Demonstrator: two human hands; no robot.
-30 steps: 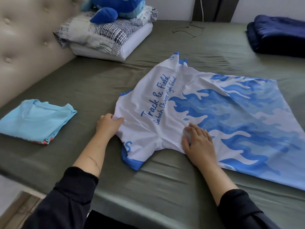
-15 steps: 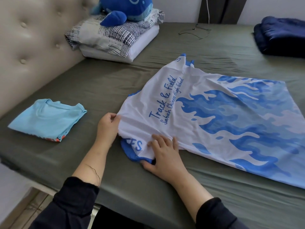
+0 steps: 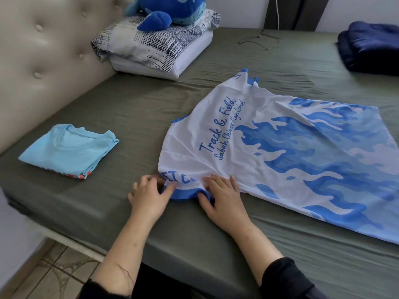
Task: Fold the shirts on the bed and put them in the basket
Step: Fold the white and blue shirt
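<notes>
A white shirt with blue flame print [image 3: 280, 147] lies spread flat on the green bed, its collar end toward the left. Both hands are at its near sleeve, which has a blue cuff. My left hand [image 3: 149, 195] pinches the sleeve's left edge. The fingers of my right hand [image 3: 220, 197] curl on the cuff's right part, the thumb tucked under the fabric. A light blue shirt [image 3: 69, 151], folded into a neat square, lies on the bed at the left. No basket is in view.
Stacked pillows [image 3: 155, 48] with a blue plush toy [image 3: 168, 11] sit at the head of the bed by the padded headboard [image 3: 43, 50]. A folded navy blanket [image 3: 369, 46] lies far right. A thin cable [image 3: 261, 37] trails at the back. The bed's edge [image 3: 75, 238] is just below my hands.
Both hands have moved down to the near sleeve. My left hand slid from the shoulder to the cuff's left edge, and my right hand shifted left from the shirt's body onto the cuff.
</notes>
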